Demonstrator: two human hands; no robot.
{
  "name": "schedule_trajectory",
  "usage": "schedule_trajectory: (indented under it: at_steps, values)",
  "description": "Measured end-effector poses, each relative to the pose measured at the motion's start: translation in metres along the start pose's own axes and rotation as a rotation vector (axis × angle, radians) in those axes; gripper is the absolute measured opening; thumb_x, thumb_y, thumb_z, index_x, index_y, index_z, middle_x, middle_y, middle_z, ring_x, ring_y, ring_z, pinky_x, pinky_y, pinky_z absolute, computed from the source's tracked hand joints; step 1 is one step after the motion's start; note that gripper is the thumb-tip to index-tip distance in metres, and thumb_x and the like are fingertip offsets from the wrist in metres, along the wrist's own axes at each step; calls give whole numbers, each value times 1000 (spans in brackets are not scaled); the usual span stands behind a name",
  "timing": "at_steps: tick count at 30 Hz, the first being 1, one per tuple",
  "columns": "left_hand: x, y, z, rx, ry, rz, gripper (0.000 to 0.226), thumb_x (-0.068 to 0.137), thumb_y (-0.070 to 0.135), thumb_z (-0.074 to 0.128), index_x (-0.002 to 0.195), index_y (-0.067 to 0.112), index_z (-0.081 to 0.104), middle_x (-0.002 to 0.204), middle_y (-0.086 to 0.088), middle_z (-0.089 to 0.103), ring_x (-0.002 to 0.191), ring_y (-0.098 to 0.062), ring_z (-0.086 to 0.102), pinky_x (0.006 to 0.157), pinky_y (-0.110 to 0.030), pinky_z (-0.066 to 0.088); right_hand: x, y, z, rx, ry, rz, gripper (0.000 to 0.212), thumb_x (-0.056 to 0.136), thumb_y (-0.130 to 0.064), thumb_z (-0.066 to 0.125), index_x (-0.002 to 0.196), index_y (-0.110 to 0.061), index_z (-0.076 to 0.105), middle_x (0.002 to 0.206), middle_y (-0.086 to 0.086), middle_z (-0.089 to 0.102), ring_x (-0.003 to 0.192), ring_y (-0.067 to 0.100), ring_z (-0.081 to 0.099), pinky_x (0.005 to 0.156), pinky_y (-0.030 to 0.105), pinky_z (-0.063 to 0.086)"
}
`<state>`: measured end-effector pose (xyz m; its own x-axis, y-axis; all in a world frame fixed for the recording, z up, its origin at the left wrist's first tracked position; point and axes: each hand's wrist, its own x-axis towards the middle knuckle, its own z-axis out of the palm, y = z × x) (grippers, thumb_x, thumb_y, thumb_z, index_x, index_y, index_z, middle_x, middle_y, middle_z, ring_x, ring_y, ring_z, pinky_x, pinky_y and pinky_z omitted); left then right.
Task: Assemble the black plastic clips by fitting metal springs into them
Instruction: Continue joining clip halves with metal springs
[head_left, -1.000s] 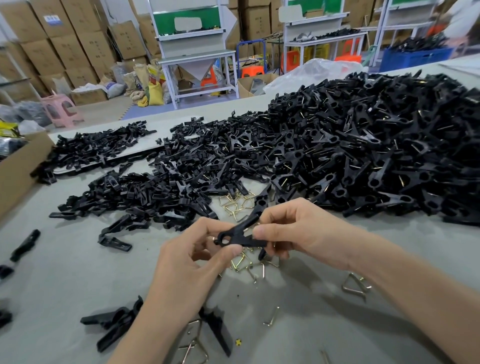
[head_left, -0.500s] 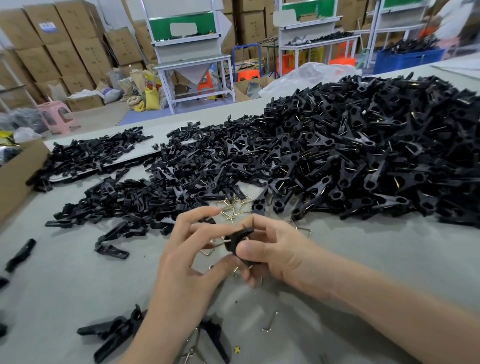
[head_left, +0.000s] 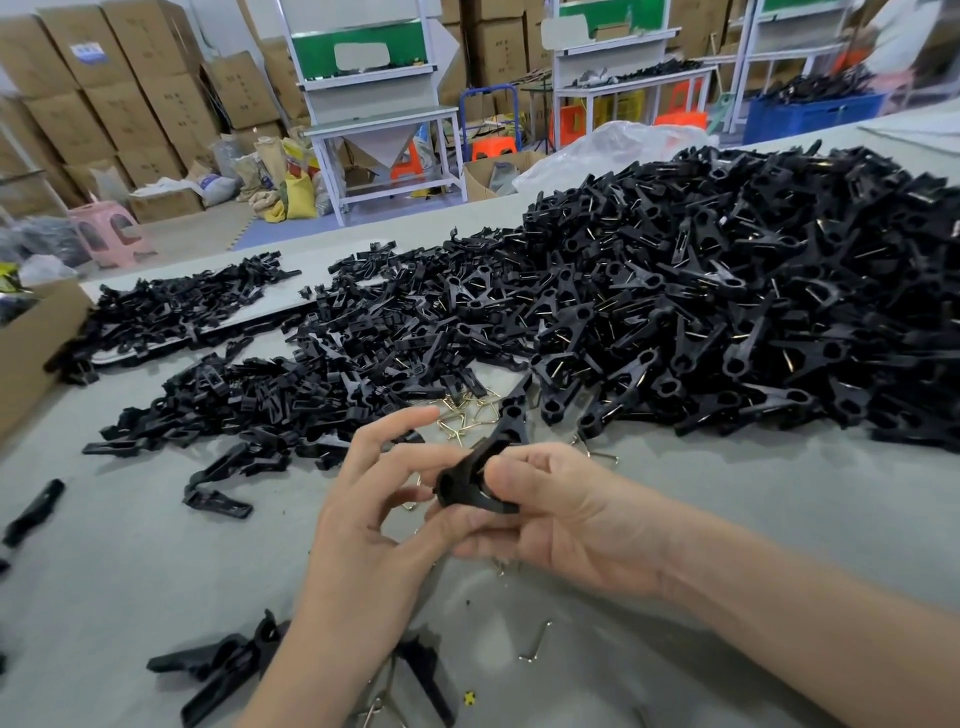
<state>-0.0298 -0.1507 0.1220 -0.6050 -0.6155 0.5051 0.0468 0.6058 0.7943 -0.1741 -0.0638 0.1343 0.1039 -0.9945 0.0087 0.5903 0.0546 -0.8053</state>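
Head view, frame centre: right hand (head_left: 582, 519) and left hand (head_left: 363, 530) both pinch one black clip (head_left: 470, 480) above the table (head_left: 130, 571). Step in hand, as judged: seating the spring (hidden by fingers). Next move calls for firm thumb pressure, then a fresh piece from the loose springs (head_left: 467, 413).

Grey table (head_left: 130, 582), big heap of black clips (head_left: 727, 312), loose clip halves (head_left: 291, 400), brass springs (head_left: 462, 415)

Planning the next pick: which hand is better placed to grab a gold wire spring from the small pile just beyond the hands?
Left. The right hand grips the black plastic clip and steadies it. The left hand has its index finger free, extended toward the gold metal springs.
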Motion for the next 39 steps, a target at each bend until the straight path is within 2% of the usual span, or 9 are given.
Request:
schedule_trajectory:
  at_steps: [7, 16, 22, 26, 29, 32, 34, 36, 39]
  values:
    - [-2, 4, 2, -15, -41, -27, 48, 60, 49, 75, 107, 51, 62, 124, 14, 56, 115, -15, 57, 83, -27, 49, 3, -4, 7, -98, 93, -83, 14, 79, -20, 73, 85, -8, 76, 80, 12, 70, 77, 16, 67, 68, 20, 54]
    - [0, 1, -8, 35, -113, -120, 64, 59, 66, 72, 119, 53, 55, 119, 13, 61, 107, -7, 59, 87, -23, 48, 7, -2, -1, -225, 161, -251, 23, 70, -27, 73, 88, -12, 76, 76, 6, 71, 68, 9, 64, 66, 18, 50]
    - [7, -21, -42, 674, 36, -392, 53, 87, 50, 54, 137, 34, 44, 139, 6, 46, 127, -11, 40, 103, -36, 37, -3, -44, -27, -829, 763, -492, 62, 70, -24, 80, 127, -27, 57, 107, -12, 69, 95, 3, 65, 80, 14, 51]
    - [8, -26, -56, 763, 15, -571, 56, 91, 37, 58, 143, 31, 38, 149, -7, 36, 140, -26, 27, 116, -47, 23, -5, -60, -49, -1250, 1118, -300, 92, 81, -15, 73, 151, -33, 15, 159, 12, 6, 146, 28, 8, 117, 40, 15]
    - [10, -19, -50, 655, -48, -500, 49, 93, 34, 55, 140, 36, 42, 151, -4, 33, 142, -22, 25, 116, -47, 22, -5, -43, -32, -1409, 895, -450, 73, 84, -20, 70, 146, -30, 33, 157, 6, 18, 146, 22, 8, 119, 43, 12]
    - [10, -14, -41, 605, -136, -420, 39, 94, 33, 53, 132, 43, 49, 154, 3, 28, 144, -18, 20, 118, -45, 18, -7, -3, 3, -1568, 247, -501, 60, 82, -41, 70, 136, -27, 49, 145, -3, 42, 141, 15, 25, 117, 46, 21]
    - [8, -13, -37, 599, -175, -401, 32, 95, 32, 53, 125, 43, 55, 154, 3, 27, 143, -19, 21, 117, -44, 20, -9, 22, 19, -1751, -87, -344, 79, 77, -67, 59, 145, -34, 34, 154, -3, 28, 144, 14, 14, 120, 43, 4]
    - [6, -15, -36, 601, -192, -392, 27, 93, 34, 55, 119, 41, 58, 153, 4, 26, 143, -18, 20, 116, -45, 21, -8, 35, 22, -1844, -212, -226, 86, 79, -72, 51, 148, -38, 15, 158, -4, 10, 144, 14, 9, 114, 31, -10]
    - [5, -17, -38, 578, -133, -374, 17, 89, 35, 60, 105, 37, 66, 145, 6, 36, 139, -12, 25, 112, -32, 21, -5, 27, 13, -1765, -144, -315, 55, 88, -42, 60, 137, -23, 46, 140, 0, 44, 128, 18, 38, 109, 23, 20]
